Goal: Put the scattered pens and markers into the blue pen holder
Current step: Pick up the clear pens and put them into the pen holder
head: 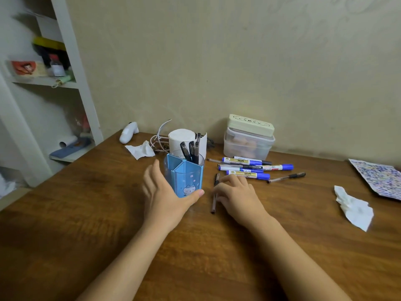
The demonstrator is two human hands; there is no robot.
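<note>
The blue pen holder (pixel 184 178) stands upright on the wooden table (pixel 108 213), with black pens (pixel 191 152) sticking out of its back compartment. My left hand (pixel 165 196) wraps around its left side and base, thumb across the front. My right hand (pixel 236 196) lies over a brown pen (pixel 214 196) that rests on the table just right of the holder, fingers curled onto it. Beyond my right hand lie several blue-and-white markers (pixel 249 168) and a thin pen with a black grip (pixel 286 177).
A white cylinder (pixel 182 141) with cables stands behind the holder. Stacked plastic boxes (pixel 249 137) sit against the wall. Crumpled tissues lie at the back left (pixel 140 149) and right (pixel 353 207). A patterned sheet (pixel 379 179) is at the far right, a white device (pixel 129 132) at the table's corner, shelves (pixel 54 83) at left.
</note>
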